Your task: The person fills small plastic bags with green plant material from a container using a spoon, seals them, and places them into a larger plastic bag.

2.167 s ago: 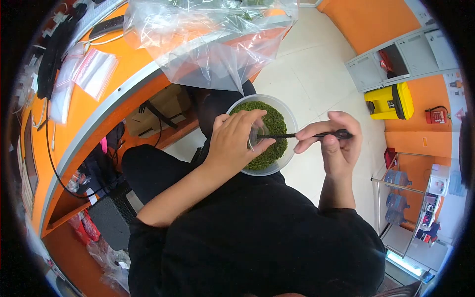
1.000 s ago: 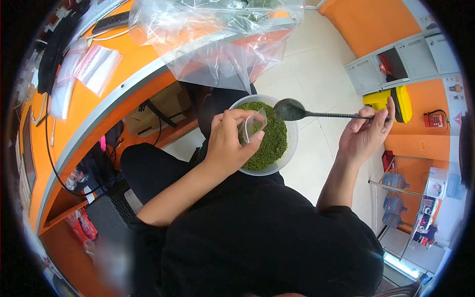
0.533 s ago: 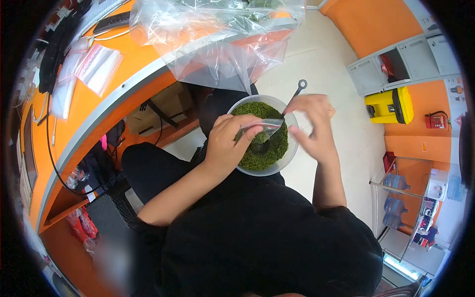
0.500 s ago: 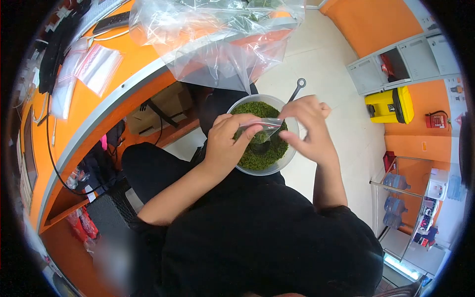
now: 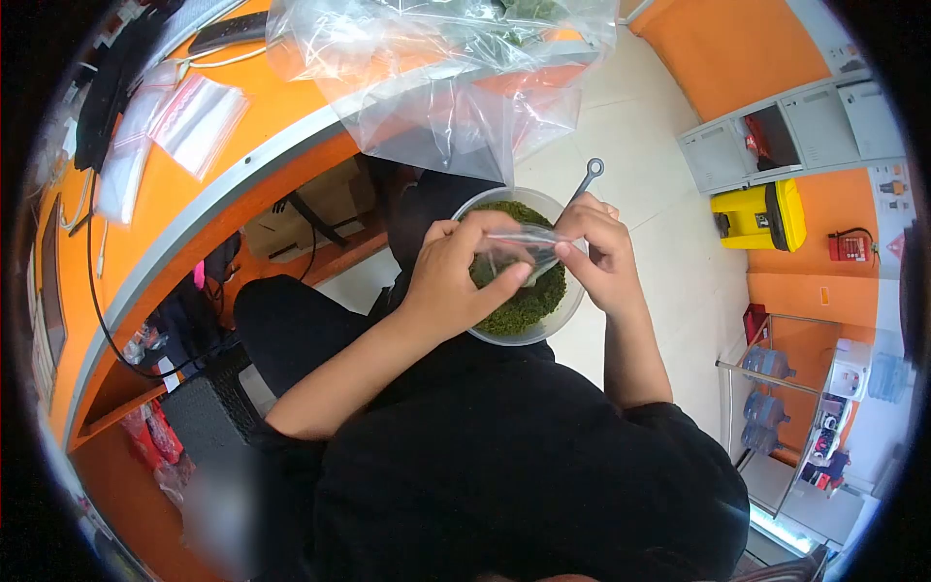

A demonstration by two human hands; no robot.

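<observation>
A round clear tub (image 5: 570, 303) of green, moss-like material (image 5: 516, 315) rests at my lap. Over it, my left hand (image 5: 464, 272) holds the left side of a small clear zip bag (image 5: 533, 246), thumb below and fingers above. The bag's right end is pinched between the thumb and fingers of my right hand (image 5: 598, 247). Some green shows through or inside the bag; which of the two I cannot tell. A grey handle with a ring end (image 5: 594, 168) sticks up from the tub's far right, behind my right hand.
A large clear plastic bag (image 5: 436, 107) hangs over the edge of the orange desk (image 5: 276, 107). Flat zip bags (image 5: 199, 121) lie on the desk at the left. Grey lockers (image 5: 819, 136), a yellow case (image 5: 761, 215) and a rack of water bottles (image 5: 766, 407) stand at the right.
My right hand has moved in and closed on the bag's right end. My left fingers have spread a little along the bag. The view has shifted slightly.
</observation>
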